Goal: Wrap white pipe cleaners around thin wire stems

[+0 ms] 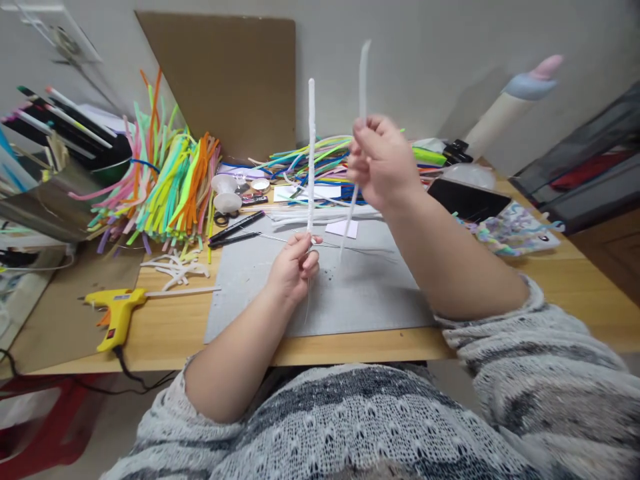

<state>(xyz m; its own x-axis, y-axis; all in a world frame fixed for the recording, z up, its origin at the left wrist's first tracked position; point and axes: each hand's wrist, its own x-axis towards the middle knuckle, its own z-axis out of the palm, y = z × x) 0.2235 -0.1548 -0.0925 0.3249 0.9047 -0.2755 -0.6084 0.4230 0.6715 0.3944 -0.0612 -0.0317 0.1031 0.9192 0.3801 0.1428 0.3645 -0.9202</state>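
My left hand [295, 267] is closed around the lower end of a white wrapped stem [311, 153], which stands upright above the grey mat. Thin wire ends stick out below and beside those fingers. Higher up and to the right, my right hand [383, 160] pinches a white pipe cleaner [363, 80] near its middle. One end of it points up and the other hangs down towards the mat, slightly blurred. The stem and the pipe cleaner are apart. Beneath both hands lies the grey cutting mat [360, 300], with thin wires and more white pipe cleaners [330, 215] at its back.
Bundled coloured pipe cleaners [170, 193] stand at the left, behind a yellow glue gun [117, 313] and short white pieces [175, 268]. Black pens [235, 230] lie on the mat's left edge. A dark phone [470, 198] sits at the right. A brown board [225, 80] leans against the wall.
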